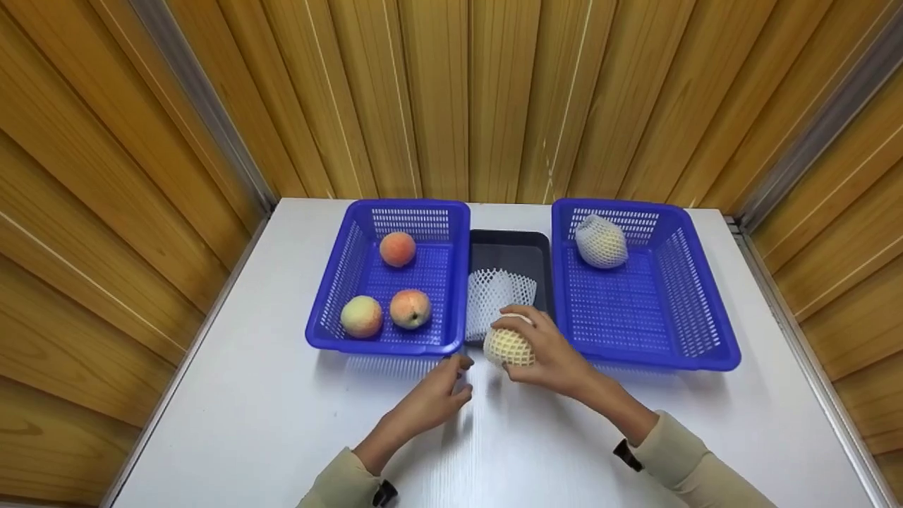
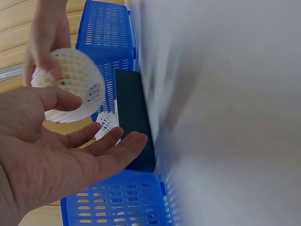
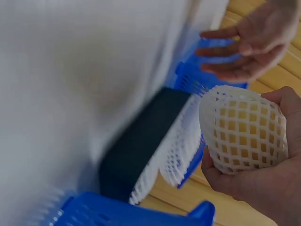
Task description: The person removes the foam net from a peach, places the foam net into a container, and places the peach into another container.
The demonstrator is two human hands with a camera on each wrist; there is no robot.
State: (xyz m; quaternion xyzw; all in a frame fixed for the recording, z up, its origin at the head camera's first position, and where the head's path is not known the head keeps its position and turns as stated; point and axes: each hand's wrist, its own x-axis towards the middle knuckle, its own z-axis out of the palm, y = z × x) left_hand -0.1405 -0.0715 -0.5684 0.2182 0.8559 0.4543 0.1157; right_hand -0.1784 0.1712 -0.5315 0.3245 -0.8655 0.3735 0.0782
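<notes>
The fruit in its foam net is in the air over the worktop's middle, at the near end of the black tray. The right hand has it: thumb on one side, fingers curled over the other, spread only as wide as the fruit. Mesh covers the side seen in the right wrist view, with yellow showing through; whether the far end is wrapped cannot be told, so turning it for a check is worthwhile. Keep the pressure light and spread, since soft fruit likely bruises, and grip fruit and net together so the sleeve does not slip.

The left hand is just beside, holding nothing, its fingers loosely spread and apart from the fruit. It is well placed to steady the fruit or tug the net's edge even.

In the black tray lie loose foam nets; keep the knuckles from snagging them. To the right, the blue basket holds another netted fruit at its far left corner. Any pass over that rim should be high, any setting down gentle. To the left, three bare peaches sit in the other blue basket on the white worktop.
</notes>
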